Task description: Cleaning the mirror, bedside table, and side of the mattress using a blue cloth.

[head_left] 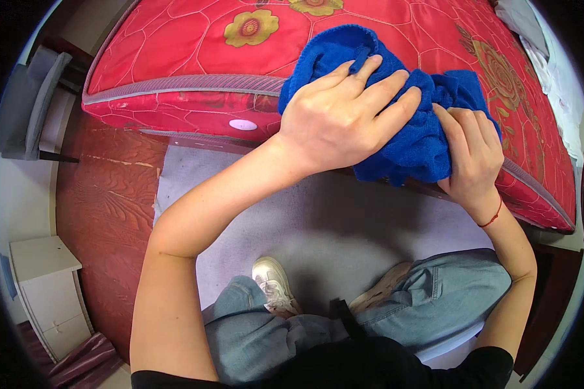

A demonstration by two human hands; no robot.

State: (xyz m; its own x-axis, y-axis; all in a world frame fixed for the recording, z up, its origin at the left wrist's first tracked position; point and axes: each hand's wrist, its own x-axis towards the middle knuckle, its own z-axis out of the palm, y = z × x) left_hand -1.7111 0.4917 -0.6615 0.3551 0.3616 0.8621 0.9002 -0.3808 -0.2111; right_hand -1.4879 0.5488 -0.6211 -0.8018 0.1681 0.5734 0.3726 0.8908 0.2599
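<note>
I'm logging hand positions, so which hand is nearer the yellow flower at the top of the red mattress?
Left. The left hand lies flat on the blue towel, just right of and below the yellow flower. The right hand grips the towel's far right end, farther away.

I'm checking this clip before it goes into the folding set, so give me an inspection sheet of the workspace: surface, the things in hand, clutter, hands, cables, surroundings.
Surface: red quilted mattress with yellow flower pattern, grey piped edge.
Things in hand: blue towel, bunched at the mattress's near edge.
Clutter: white cloth at the far right of the mattress.
Hands: left hand lies flat on the towel, fingers spread; right hand grips its lower right part, red string at the wrist.
Cables: nothing seen.
Surroundings: grey rug underfoot, reddish wood floor, white bedside cabinet lower left, grey chair upper left; the person wears jeans and pale shoes.
</note>
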